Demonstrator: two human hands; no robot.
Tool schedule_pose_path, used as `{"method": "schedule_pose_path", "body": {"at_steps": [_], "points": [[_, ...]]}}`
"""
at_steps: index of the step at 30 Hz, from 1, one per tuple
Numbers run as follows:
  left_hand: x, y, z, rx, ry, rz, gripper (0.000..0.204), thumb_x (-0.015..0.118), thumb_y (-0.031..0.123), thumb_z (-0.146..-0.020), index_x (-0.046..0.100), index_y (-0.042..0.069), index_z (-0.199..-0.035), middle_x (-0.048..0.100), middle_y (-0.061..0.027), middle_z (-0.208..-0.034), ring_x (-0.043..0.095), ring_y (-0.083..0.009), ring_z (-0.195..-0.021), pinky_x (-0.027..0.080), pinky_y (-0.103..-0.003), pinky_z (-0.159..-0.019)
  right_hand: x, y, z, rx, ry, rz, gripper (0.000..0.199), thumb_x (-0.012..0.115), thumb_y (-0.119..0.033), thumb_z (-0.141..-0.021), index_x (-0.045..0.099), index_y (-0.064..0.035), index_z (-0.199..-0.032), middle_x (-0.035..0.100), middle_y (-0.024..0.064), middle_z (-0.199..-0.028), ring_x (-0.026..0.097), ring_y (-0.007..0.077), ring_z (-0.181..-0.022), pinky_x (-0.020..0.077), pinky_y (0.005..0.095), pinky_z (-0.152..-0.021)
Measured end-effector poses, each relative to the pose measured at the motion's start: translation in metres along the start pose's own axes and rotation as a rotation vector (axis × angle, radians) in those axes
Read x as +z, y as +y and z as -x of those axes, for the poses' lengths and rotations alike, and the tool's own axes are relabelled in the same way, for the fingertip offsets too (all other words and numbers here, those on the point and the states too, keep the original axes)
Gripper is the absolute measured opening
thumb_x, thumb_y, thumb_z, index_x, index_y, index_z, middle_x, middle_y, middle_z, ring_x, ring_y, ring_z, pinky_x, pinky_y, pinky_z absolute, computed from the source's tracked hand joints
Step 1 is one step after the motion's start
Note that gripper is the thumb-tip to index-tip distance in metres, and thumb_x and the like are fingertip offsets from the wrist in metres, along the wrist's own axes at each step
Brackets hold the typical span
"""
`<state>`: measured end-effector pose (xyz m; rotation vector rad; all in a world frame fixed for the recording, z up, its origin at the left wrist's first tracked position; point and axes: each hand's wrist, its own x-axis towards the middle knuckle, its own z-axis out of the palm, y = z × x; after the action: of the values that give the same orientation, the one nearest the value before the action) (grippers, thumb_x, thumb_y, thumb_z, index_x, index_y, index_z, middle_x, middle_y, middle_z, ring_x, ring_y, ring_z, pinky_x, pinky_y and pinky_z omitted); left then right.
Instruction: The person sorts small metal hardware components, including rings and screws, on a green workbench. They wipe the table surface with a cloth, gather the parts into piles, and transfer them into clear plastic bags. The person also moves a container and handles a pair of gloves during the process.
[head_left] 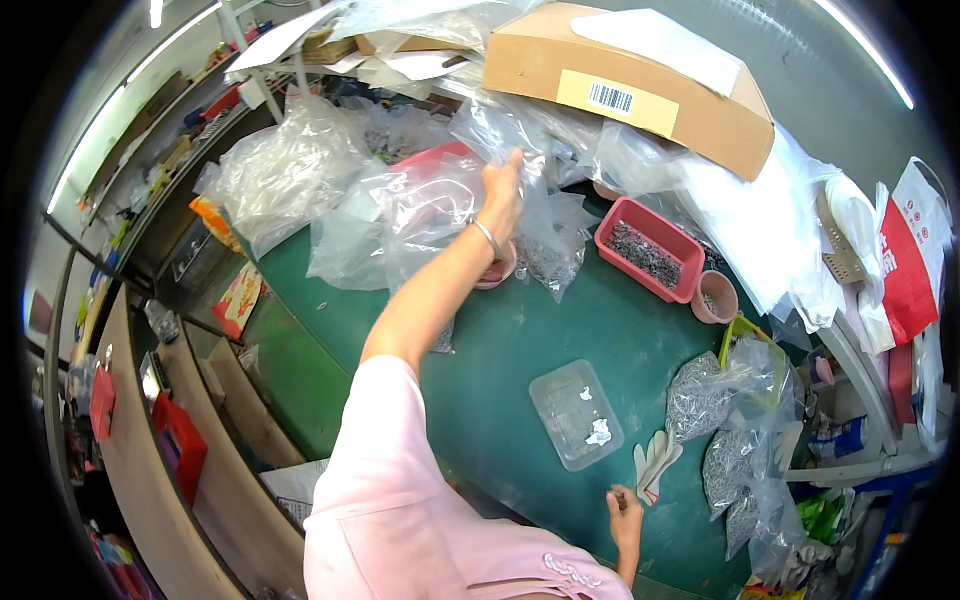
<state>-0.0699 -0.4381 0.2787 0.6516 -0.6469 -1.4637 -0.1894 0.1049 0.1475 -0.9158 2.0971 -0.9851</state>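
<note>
Left hand [503,188] clamped its fingers on a clear plastic bag [520,170] at upper centre, best lifted slowly; right hand [626,515], fingers together, rested on the green tabletop [500,350].

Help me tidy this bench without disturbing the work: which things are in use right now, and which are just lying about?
In use:
left hand reaching into the clear plastic bags
right hand at the mat's near edge
clear plastic tray

Lying about:
cardboard box
red bin of small metal parts
white glove
bagged metal parts
</note>
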Motion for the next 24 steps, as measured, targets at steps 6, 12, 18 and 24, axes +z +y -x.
{"method": "schedule_pose_path", "body": {"at_steps": [6, 12, 18, 24], "points": [[-0.042, -0.047, -0.136, -0.068, 0.025, 0.198, 0.014, 0.053, 0.007, -0.087, 0.056, -0.004, -0.096, 0.060, -0.0105, -0.088, 0.057, -0.0186, -0.073, 0.049, -0.031, -0.062, 0.013, 0.012, -0.006, 0.077, 0.035, 0.062, 0.022, 0.061, -0.012, -0.081, 0.060, 0.0020, -0.098, 0.064, 0.0147, -0.080, 0.062, 0.0217, -0.072, 0.0478, 0.0315, -0.065], [-0.023, -0.080, -0.159, 0.018, -0.029, 0.308, 0.020, 0.053, 0.008, -0.087, 0.053, -0.006, -0.102, 0.059, -0.0117, -0.088, 0.059, -0.0216, -0.073, 0.054, -0.036, -0.069, 0.012, 0.020, -0.004, 0.196, 0.101, 0.082, 0.022, 0.062, -0.014, -0.082, 0.061, 0.0020, -0.097, 0.064, 0.0137, -0.080, 0.062, 0.0208, -0.071, 0.0478, 0.0310, -0.065], [-0.023, -0.110, -0.174, 0.023, -0.037, 0.174, 0.026, 0.055, 0.002, -0.082, 0.052, -0.006, -0.107, 0.057, -0.0114, -0.094, 0.060, -0.0202, -0.079, 0.053, -0.033, -0.069, 0.009, 0.021, -0.005, 0.248, 0.180, 0.066, 0.022, 0.060, -0.014, -0.083, 0.060, 0.0029, -0.097, 0.064, 0.0125, -0.078, 0.060, 0.0179, -0.070, 0.0473, 0.0295, -0.063], [-0.113, -0.127, -0.199, 0.186, 0.216, -0.614, 0.044, 0.063, 0.000, -0.071, 0.049, -0.009, -0.111, 0.056, -0.0200, -0.102, 0.058, -0.0259, -0.093, 0.050, -0.036, -0.075, 0.020, 0.033, -0.011, 0.260, 0.141, 0.055, 0.022, 0.060, -0.014, -0.084, 0.060, 0.0044, -0.097, 0.064, 0.0127, -0.078, 0.060, 0.0168, -0.069, 0.0474, 0.0291, -0.063]]}}
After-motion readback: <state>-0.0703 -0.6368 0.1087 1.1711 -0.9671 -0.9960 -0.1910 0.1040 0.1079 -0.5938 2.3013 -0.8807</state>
